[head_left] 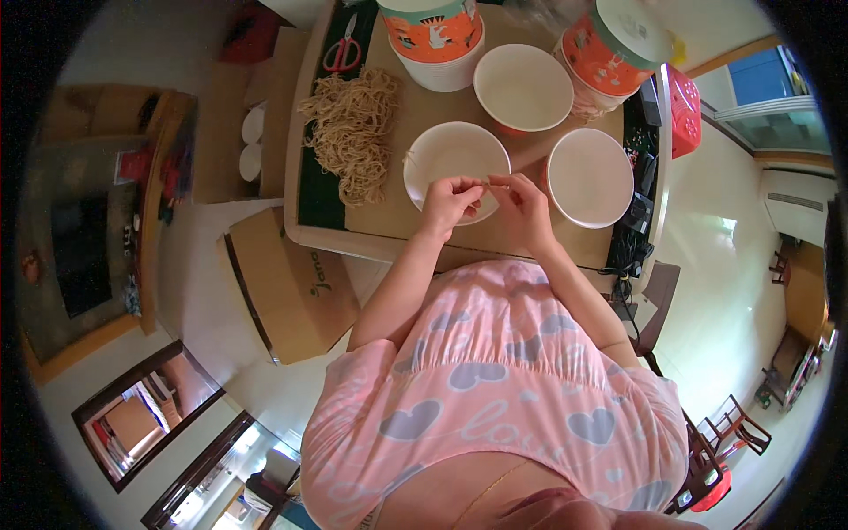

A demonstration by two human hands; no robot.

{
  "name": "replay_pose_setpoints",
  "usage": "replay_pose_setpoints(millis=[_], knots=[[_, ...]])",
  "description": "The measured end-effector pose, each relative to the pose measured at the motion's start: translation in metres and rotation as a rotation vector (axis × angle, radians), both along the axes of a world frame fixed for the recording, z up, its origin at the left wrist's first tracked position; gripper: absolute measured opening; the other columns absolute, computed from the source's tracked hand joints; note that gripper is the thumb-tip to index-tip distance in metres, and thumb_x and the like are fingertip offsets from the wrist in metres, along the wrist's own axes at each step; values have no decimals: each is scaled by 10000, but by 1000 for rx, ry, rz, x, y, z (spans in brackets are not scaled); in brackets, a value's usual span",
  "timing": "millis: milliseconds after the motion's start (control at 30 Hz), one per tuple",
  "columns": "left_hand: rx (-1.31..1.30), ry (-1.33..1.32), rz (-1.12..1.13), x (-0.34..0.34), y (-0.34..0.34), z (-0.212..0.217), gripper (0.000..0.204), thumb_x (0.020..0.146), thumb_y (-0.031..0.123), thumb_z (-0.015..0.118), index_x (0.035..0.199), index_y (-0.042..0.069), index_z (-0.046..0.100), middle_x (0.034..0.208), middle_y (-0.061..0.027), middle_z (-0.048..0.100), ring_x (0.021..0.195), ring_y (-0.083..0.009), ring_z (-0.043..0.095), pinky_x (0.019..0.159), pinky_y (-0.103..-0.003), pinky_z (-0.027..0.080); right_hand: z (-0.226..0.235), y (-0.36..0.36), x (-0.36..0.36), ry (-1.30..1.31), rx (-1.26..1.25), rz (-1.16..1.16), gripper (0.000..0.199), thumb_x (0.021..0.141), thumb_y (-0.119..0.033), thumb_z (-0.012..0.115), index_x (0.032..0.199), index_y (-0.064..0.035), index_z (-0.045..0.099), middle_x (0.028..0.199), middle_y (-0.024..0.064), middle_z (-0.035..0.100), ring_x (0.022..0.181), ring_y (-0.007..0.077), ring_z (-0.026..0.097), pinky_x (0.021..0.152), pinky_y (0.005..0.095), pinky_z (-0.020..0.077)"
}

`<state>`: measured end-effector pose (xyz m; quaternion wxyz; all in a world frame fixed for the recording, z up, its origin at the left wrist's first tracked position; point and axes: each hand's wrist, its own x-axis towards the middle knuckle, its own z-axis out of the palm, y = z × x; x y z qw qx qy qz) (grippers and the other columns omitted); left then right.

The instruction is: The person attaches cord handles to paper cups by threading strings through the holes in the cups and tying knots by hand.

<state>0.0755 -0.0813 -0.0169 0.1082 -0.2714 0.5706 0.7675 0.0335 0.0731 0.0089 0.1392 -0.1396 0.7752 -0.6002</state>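
Observation:
My left hand [453, 207] and my right hand [523, 208] meet over the near edge of a white paper tub [430, 152]. The fingertips of both are pinched together on what looks like a thin beige string, mostly hidden by the fingers. A short bit of string [410, 158] shows at the tub's left rim. To the left lies a tangled heap of beige strings [351, 132]. Another open white tub [590, 179] stands just right of my right hand, and a third tub [523, 87] sits behind, between them.
Two stacks of orange printed tubs, left [435, 35] and right [606, 53], stand at the table's back. Red-handled scissors [343, 51] lie at the far left. Black cables [629, 252] run along the right edge. Cardboard boxes [287, 287] sit on the floor at left, and a red stool [683, 112] stands at right.

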Motion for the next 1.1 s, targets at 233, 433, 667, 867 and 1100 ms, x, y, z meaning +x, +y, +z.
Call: replay_pose_setpoints(millis=[233, 433, 667, 867, 1100], knots=[[73, -5, 47, 0, -1, 12, 141, 862, 98, 605, 964, 15, 654, 838, -33, 655, 639, -81, 586, 530, -197, 464, -4, -2, -9, -114, 72, 4, 92, 835, -73, 612, 874, 8, 630, 729, 78, 630, 587, 106, 508, 560, 258, 434], [-111, 26, -39, -1, 3, 16, 146, 864, 86, 600, 975, 8, 654, 808, -37, 662, 623, -80, 592, 491, -194, 432, -5, -3, -9, -115, 58, 15, 85, 827, -73, 618, 862, 3, 632, 740, 69, 634, 563, 98, 484, 533, 254, 419], [-451, 110, -39, 3, 4, 18, 80, 858, 73, 594, 878, 9, 637, 724, -23, 651, 573, -64, 585, 446, -195, 411, -7, -5, -4, -28, 40, 40, 157, 803, -57, 644, 955, -29, 619, 729, -6, 589, 548, 46, 418, 498, 213, 370], [-323, 58, -20, 10, -4, 20, 51, 857, 67, 591, 872, 27, 620, 766, -14, 655, 590, -63, 588, 445, -182, 401, -11, -6, -1, 211, 131, 147, 147, 788, -44, 630, 928, -24, 587, 787, 71, 606, 535, 125, 497, 513, 265, 426], [-389, 91, -44, 17, -10, 10, 46, 869, 72, 577, 868, 32, 600, 800, -22, 665, 608, -61, 590, 442, -179, 393, -9, -6, -2, 228, 91, 123, 117, 793, -42, 620, 898, -13, 578, 781, 105, 599, 546, 167, 528, 522, 283, 440]])
